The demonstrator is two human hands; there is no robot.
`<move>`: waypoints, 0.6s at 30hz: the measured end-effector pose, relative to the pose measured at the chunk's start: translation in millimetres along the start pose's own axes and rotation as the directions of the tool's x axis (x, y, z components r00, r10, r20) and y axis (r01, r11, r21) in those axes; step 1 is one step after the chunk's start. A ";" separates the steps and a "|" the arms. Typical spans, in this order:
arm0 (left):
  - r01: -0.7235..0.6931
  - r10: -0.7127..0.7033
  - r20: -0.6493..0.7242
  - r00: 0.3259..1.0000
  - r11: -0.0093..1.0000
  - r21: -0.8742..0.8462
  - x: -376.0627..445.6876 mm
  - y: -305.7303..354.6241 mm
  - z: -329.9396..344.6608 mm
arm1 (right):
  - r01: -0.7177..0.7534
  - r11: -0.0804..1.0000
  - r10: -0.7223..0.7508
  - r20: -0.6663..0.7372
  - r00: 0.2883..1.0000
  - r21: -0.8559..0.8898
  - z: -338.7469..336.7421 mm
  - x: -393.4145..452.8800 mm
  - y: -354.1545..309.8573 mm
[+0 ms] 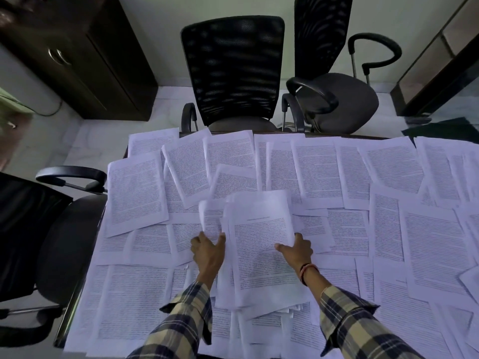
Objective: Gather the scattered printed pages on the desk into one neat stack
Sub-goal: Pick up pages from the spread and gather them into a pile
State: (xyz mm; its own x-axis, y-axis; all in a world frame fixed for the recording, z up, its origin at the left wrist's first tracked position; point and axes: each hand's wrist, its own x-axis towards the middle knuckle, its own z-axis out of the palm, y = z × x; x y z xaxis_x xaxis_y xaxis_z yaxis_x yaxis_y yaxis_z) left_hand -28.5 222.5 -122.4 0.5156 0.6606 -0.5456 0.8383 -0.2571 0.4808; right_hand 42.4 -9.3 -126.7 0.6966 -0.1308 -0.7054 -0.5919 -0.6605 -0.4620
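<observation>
A: Status on the pages (388, 164)?

B: Spread all over the bench (77, 307), overlapping, text side up. Surface almost fully covered; only the dark left edge shows.

A: Any stack yet?

B: A loose one. Stack (259, 242) sits mid-bench, lifted at its far end, edges not squared. More sheets fan out under its near edge.

A: Left hand (207, 251)?

B: Just left of the stack. Left grip is pinching one curled sheet (208, 218), thumb on top, other fingers hidden beneath. The sheet stands up off the bench, right beside the stack's left edge.

A: Right hand (296, 248)?

B: On the stack's right edge. Right grip is grasping the stack, thumb lying on the top page, fingers round the side. Red thread band (307, 272) on that wrist. Both sleeves plaid.

A: What's the top page?

B: Printed text with a short heading line near the top. Too small to read.

A: Around the bench?

B: Mesh-back chair (233, 68) at the far side of the bench, directly beyond the stack. Second chair (344, 99) to its right, turned partly away. Third chair (51, 224) at the bench's left side. Dark cabinet (77, 55) beyond the bench, far left. Dark folder-like item (445, 130) at the bench's far right corner, can't tell what it is.
</observation>
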 end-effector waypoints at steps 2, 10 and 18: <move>-0.035 0.036 0.058 0.998 0.999 -0.033 1.5 -1.0 1.8 | 0.076 0.997 -0.076 0.017 0.997 0.022 6.4 -2.7 -9.2; -0.018 0.080 0.207 0.975 0.958 -0.285 14.8 -17.1 8.9 | 0.044 0.986 -0.077 0.203 0.976 0.162 17.5 1.9 -20.5; 0.047 -0.052 -0.021 0.998 0.976 -0.214 8.9 -9.3 -23.4 | -0.054 0.965 -0.019 0.272 0.962 0.257 32.2 24.5 7.5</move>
State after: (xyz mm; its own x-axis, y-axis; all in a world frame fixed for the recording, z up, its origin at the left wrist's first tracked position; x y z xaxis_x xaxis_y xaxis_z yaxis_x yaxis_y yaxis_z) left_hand -35.9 247.3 -115.7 0.4675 0.6875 -0.5557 0.8041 -0.0694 0.5905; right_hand 42.0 6.3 -164.8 0.5711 0.0877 -0.8162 -0.7127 -0.4405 -0.5460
